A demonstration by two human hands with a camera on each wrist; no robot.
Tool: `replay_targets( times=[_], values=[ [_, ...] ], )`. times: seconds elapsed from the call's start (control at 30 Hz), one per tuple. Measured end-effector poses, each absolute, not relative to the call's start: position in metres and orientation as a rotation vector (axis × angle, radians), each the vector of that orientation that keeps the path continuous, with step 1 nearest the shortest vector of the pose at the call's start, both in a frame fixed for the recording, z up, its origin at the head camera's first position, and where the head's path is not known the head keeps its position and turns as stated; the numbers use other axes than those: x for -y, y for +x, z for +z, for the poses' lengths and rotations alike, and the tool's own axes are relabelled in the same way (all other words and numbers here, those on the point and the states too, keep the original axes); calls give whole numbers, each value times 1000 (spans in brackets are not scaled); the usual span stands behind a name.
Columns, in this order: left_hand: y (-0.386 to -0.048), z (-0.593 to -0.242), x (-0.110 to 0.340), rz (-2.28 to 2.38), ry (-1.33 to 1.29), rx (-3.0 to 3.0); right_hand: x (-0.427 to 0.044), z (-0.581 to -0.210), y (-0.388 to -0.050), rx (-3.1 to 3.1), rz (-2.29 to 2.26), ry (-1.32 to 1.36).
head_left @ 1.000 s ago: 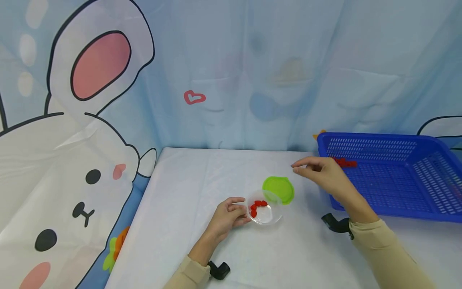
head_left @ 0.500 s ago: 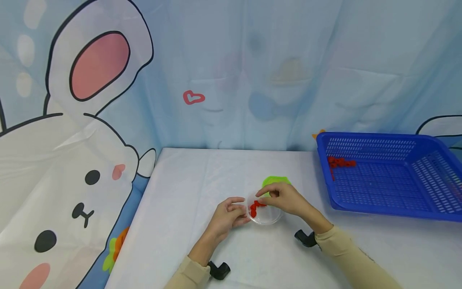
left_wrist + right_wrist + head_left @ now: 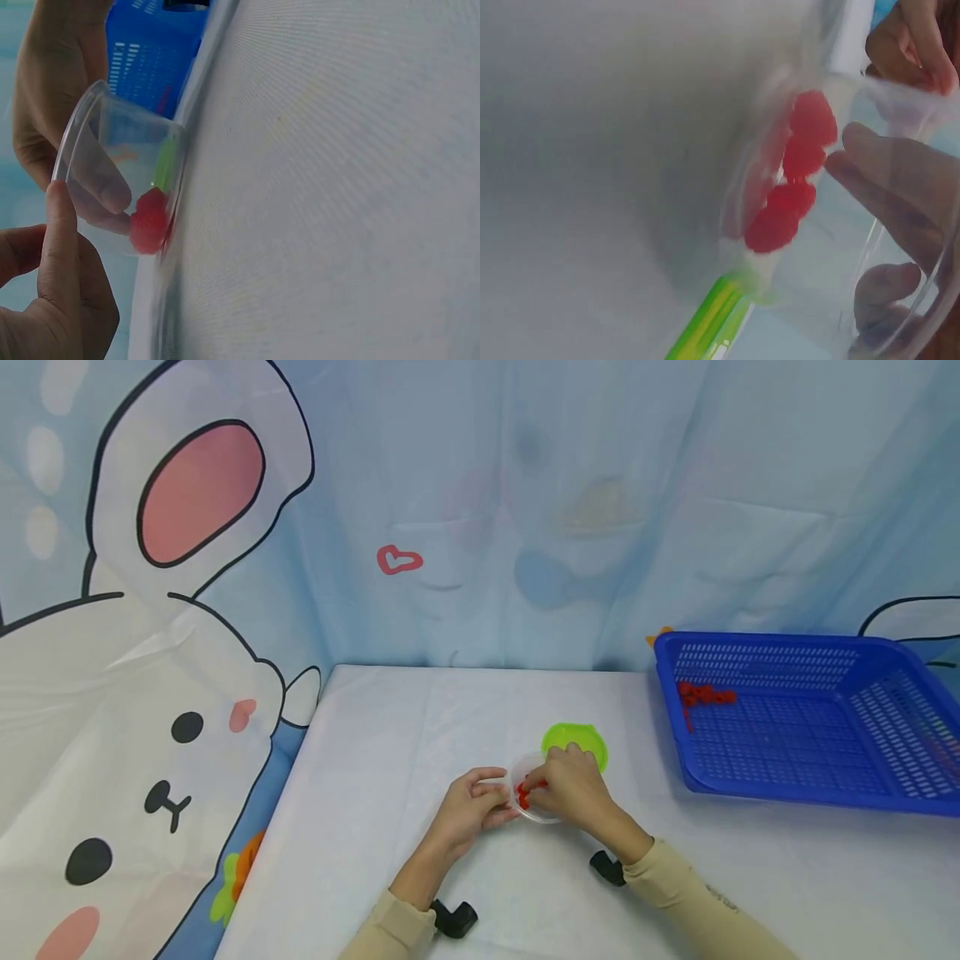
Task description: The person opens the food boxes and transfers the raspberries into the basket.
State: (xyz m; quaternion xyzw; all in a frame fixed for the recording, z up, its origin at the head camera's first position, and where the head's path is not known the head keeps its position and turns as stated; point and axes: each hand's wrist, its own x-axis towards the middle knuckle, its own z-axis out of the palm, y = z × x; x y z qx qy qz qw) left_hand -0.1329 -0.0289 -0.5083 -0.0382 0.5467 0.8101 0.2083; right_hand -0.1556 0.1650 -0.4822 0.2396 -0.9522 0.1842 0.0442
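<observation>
A clear plastic cup (image 3: 522, 766) stands on the white table, in the middle of the head view. Several red bumpy pieces (image 3: 791, 196), berry-like in look, lie in its bottom. On the cup's left side, my left hand (image 3: 467, 810) holds the wall, a fingertip at the rim in the left wrist view. My right hand (image 3: 576, 787) reaches inside from the right. Its fingertips touch or nearly touch the red pieces; whether they pinch one is not clear. Just behind the cup lies a bright green round lid (image 3: 574, 737), partly covered by the right hand.
A blue plastic basket (image 3: 787, 797) sits at the right with several small red pieces (image 3: 701, 695) in its far left corner. A blue cartoon curtain (image 3: 465, 460) hangs behind the table's far edge, with a large printed rabbit (image 3: 202, 768) at the left.
My right hand has come from beside the basket, leftward and down into the cup, its fingers now among the red pieces. The left hand keeps its place at the cup.
</observation>
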Motion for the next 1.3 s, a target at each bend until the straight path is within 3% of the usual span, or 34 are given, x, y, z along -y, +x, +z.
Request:
replay_targets(
  times=[0.6, 1.3],
  values=[
    [-133, -506, 28, 2238, -123, -1548, -161, -479, -153, 3013, 499, 686],
    [-134, -505, 29, 2207, -137, -1566, -205, -471, -157, 2781, 1337, 629]
  ],
)
